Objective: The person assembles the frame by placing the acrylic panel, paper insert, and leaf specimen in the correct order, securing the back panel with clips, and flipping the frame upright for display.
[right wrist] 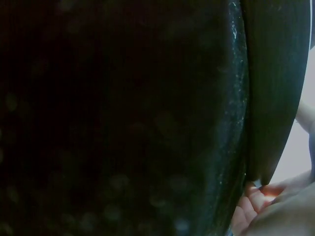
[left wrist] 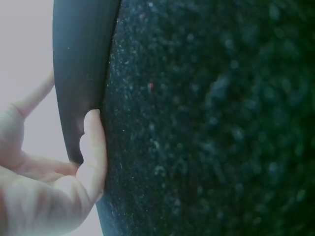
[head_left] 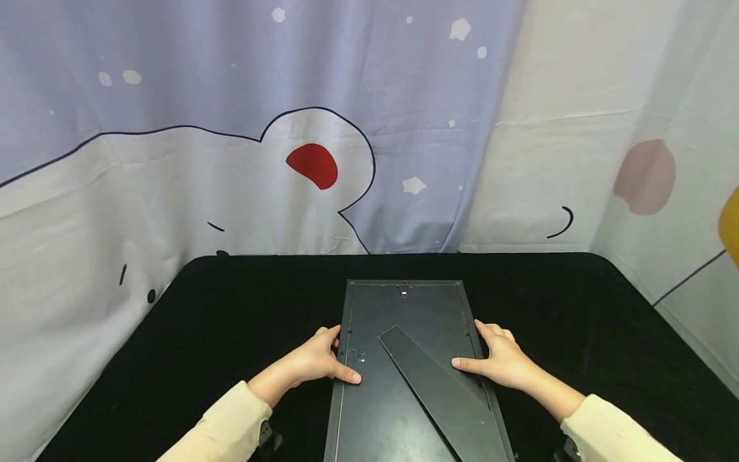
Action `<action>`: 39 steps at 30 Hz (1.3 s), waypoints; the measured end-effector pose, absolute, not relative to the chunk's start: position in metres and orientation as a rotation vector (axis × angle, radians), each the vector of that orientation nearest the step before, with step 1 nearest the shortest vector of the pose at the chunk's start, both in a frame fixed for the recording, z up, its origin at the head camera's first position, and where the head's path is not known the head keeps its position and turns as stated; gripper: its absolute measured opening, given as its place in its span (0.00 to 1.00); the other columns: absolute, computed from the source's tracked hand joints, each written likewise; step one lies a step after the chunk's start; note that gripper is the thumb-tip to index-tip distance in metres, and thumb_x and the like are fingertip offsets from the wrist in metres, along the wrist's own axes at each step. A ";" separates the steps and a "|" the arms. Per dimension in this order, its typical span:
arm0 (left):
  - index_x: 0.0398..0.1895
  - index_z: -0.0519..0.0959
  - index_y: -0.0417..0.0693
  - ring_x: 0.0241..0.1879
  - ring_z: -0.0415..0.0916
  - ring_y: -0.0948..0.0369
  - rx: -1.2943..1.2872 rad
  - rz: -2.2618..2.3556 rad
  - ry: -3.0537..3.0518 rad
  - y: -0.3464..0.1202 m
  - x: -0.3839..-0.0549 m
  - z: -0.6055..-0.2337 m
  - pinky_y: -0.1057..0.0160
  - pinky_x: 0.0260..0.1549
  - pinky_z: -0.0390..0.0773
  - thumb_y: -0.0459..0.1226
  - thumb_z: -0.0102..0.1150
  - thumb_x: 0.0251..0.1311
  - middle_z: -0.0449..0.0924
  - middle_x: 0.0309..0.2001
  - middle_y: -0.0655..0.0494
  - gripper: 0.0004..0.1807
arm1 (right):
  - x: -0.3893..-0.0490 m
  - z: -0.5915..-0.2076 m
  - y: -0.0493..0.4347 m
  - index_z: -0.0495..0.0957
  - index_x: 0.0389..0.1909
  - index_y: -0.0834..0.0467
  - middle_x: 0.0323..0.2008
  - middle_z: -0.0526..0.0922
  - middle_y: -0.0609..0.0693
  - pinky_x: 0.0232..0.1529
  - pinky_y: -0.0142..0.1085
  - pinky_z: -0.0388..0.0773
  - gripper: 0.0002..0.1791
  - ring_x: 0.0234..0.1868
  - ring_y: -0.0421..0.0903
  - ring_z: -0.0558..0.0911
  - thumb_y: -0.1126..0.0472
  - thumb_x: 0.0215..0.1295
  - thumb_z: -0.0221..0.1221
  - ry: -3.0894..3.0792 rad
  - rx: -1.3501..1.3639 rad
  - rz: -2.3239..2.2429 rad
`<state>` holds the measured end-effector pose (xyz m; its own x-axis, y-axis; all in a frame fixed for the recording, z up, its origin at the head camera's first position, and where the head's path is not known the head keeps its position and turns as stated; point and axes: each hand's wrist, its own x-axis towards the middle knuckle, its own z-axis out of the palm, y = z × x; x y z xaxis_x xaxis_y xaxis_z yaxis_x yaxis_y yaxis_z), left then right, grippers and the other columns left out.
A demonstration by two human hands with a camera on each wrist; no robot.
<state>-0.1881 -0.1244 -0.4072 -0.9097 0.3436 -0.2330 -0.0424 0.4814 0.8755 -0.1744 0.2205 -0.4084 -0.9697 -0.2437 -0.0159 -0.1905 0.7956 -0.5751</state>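
A dark picture frame (head_left: pixel 375 410) lies face down, its back towards me, with a long easel stand (head_left: pixel 435 394) slanting across it. My left hand (head_left: pixel 317 359) grips the left side, thumb on the back panel and fingers at the outer edge. On the opposite side my right hand (head_left: pixel 505 360) holds the frame likewise, its thumb reaching over the back near the stand. In the left wrist view, a fingertip sits where the frame's side (left wrist: pixel 81 59) meets the cloth. Fingers also touch the lower part of the side (right wrist: pixel 273 88) in the right wrist view. The frame's front is hidden.
Black cloth (head_left: pixel 248 295) covers the table under and around the frame. Behind the table hangs a patterned curtain (head_left: pixel 190 186), which also runs along the right side (head_left: pixel 664 256). A small dark device (head_left: pixel 268 439) sits at the left cuff.
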 end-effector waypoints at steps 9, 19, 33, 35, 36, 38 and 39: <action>0.53 0.72 0.36 0.34 0.69 0.55 0.254 1.382 2.403 -0.123 -0.190 -0.411 0.62 0.27 0.75 0.32 0.81 0.34 0.61 0.44 0.43 0.39 | -0.177 -0.412 0.219 0.59 0.67 0.73 0.60 0.68 0.67 0.53 0.58 0.67 0.55 0.58 0.63 0.64 0.42 0.50 0.70 2.886 -0.354 -0.973; 0.57 0.71 0.40 0.40 0.67 0.51 0.245 1.435 2.376 -0.124 -0.185 -0.408 0.61 0.28 0.75 0.29 0.80 0.33 0.57 0.47 0.42 0.41 | -0.177 -0.414 0.215 0.57 0.68 0.74 0.61 0.66 0.68 0.55 0.59 0.66 0.55 0.59 0.64 0.63 0.46 0.49 0.72 2.840 -0.302 -1.059; 0.73 0.53 0.37 0.32 0.76 0.54 0.263 1.498 2.356 -0.127 -0.181 -0.393 0.56 0.26 0.81 0.27 0.78 0.36 0.64 0.48 0.36 0.58 | -0.172 -0.394 0.204 0.45 0.74 0.67 0.62 0.56 0.71 0.39 0.44 0.80 0.59 0.50 0.60 0.78 0.55 0.51 0.73 2.651 -0.135 -1.357; 0.73 0.51 0.37 0.29 0.78 0.56 0.298 1.516 2.333 -0.128 -0.182 -0.390 0.55 0.25 0.82 0.25 0.76 0.37 0.68 0.44 0.38 0.57 | -0.172 -0.390 0.202 0.45 0.74 0.66 0.62 0.57 0.72 0.40 0.45 0.80 0.59 0.51 0.64 0.77 0.55 0.50 0.73 2.681 -0.128 -1.330; 0.73 0.51 0.38 0.28 0.79 0.56 0.310 1.521 2.329 -0.128 -0.183 -0.388 0.55 0.25 0.82 0.25 0.76 0.38 0.70 0.42 0.39 0.57 | -0.172 -0.388 0.202 0.44 0.74 0.67 0.62 0.58 0.72 0.40 0.45 0.80 0.60 0.52 0.64 0.77 0.55 0.49 0.73 2.689 -0.126 -1.325; 0.73 0.51 0.40 0.28 0.78 0.57 0.323 1.519 2.341 -0.128 -0.184 -0.384 0.55 0.25 0.81 0.25 0.76 0.38 0.71 0.39 0.41 0.58 | -0.173 -0.383 0.200 0.44 0.74 0.67 0.62 0.59 0.72 0.40 0.45 0.80 0.61 0.52 0.65 0.77 0.54 0.49 0.73 2.714 -0.131 -1.313; 0.73 0.50 0.41 0.28 0.78 0.57 0.327 1.513 2.357 -0.128 -0.184 -0.382 0.55 0.24 0.81 0.25 0.76 0.37 0.72 0.39 0.42 0.59 | -0.173 -0.381 0.200 0.43 0.74 0.68 0.62 0.59 0.72 0.40 0.45 0.80 0.61 0.52 0.65 0.76 0.54 0.49 0.73 2.729 -0.135 -1.304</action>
